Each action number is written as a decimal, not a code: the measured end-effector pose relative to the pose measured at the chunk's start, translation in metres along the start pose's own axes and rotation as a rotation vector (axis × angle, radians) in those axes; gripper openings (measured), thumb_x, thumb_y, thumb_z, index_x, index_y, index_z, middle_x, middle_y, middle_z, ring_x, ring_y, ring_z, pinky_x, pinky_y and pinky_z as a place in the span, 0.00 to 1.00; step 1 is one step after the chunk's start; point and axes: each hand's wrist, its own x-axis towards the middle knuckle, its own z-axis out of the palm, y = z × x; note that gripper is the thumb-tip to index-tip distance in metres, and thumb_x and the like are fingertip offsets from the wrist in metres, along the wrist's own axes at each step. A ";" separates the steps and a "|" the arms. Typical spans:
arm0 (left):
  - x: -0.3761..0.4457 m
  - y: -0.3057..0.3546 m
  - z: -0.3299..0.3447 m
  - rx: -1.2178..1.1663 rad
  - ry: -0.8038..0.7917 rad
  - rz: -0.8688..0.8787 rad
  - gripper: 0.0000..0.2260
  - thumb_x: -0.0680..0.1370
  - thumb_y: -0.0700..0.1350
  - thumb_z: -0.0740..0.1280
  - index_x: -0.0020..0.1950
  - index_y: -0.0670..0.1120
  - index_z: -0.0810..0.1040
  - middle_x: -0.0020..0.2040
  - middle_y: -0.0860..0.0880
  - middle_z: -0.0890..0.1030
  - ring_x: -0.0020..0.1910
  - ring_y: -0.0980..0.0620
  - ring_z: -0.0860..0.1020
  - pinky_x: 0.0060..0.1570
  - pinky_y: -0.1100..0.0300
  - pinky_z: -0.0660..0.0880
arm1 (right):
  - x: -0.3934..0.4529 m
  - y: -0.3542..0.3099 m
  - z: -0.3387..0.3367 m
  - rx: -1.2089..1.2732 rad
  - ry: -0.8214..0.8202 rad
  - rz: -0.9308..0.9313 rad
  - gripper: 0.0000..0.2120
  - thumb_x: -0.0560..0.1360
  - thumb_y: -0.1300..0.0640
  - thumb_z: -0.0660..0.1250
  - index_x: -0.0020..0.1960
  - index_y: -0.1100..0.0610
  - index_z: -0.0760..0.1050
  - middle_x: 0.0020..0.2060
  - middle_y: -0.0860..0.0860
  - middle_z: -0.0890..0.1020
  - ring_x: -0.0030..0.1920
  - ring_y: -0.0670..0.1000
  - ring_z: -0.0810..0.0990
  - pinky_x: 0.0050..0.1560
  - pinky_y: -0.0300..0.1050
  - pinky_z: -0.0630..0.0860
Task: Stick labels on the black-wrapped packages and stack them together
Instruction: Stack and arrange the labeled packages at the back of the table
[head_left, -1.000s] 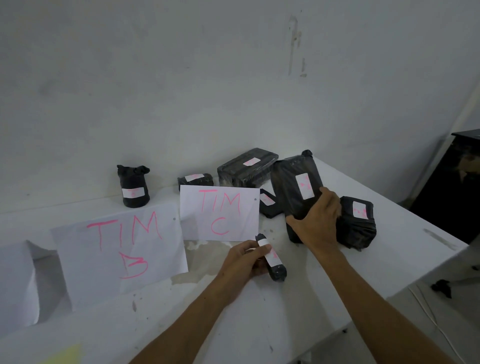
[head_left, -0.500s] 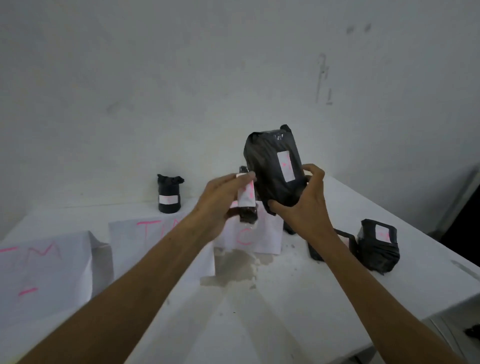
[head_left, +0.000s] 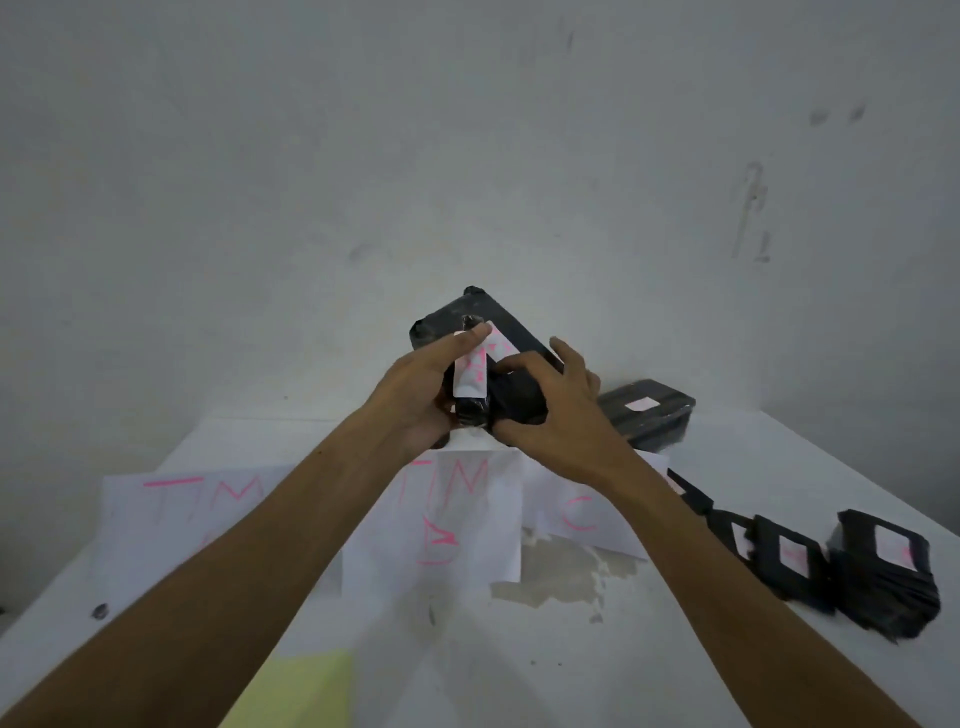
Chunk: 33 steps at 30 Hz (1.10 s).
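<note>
1. Now both hands are pressed together above the white table (head_left: 779, 467), closer than half a second ago, when a gap lay between the two packages they carry.
2. The left hand (head_left: 415, 395) is clasped around a small black-wrapped roll-shaped package (head_left: 470, 410) with a white label marked in pink (head_left: 471, 371), its index finger lying along the top of that label.
3. The right hand (head_left: 558, 410) grips the lower end of a large flat black-wrapped package (head_left: 488, 317), which has tipped back since the earlier frame and now slants up and away toward the grey wall (head_left: 467, 156).
4. The small package lies against the large one; the large package's own label is mostly covered by the fingers and the small roll.
5. The upright black bundle seen earlier at the back of the table is out of sight, hidden behind the left forearm or out of frame; I cannot tell which.
6. Under the arms, white paper sheets with pink lettering (head_left: 467, 519) are partly covered, so the words read only in pieces.
7. To the right, a long black-wrapped box with a white label (head_left: 649, 413) rests at the back, and a row of smaller labelled black packages (head_left: 883, 571) sits near the table's right edge, blurred.
8. A pale yellow sheet (head_left: 296, 691) is cut off by the bottom edge.
</note>
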 end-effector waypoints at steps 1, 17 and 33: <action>0.000 0.004 -0.004 0.031 0.044 0.021 0.19 0.74 0.46 0.76 0.62 0.40 0.82 0.49 0.44 0.87 0.49 0.45 0.86 0.54 0.45 0.82 | 0.004 -0.008 0.005 0.035 -0.011 0.017 0.22 0.73 0.50 0.73 0.65 0.41 0.72 0.79 0.51 0.51 0.80 0.52 0.43 0.74 0.55 0.62; 0.035 0.042 -0.044 0.307 0.187 0.114 0.17 0.75 0.53 0.75 0.59 0.45 0.84 0.54 0.45 0.86 0.53 0.47 0.84 0.48 0.47 0.84 | 0.085 -0.054 0.049 0.260 0.077 0.152 0.16 0.73 0.46 0.74 0.49 0.59 0.79 0.42 0.53 0.85 0.44 0.52 0.84 0.39 0.42 0.78; 0.158 0.029 -0.201 0.801 0.391 -0.377 0.35 0.79 0.36 0.67 0.82 0.49 0.54 0.70 0.43 0.70 0.54 0.41 0.79 0.45 0.44 0.82 | 0.171 0.066 0.036 0.395 -0.158 0.515 0.06 0.76 0.57 0.69 0.44 0.61 0.77 0.43 0.57 0.82 0.42 0.56 0.85 0.46 0.53 0.85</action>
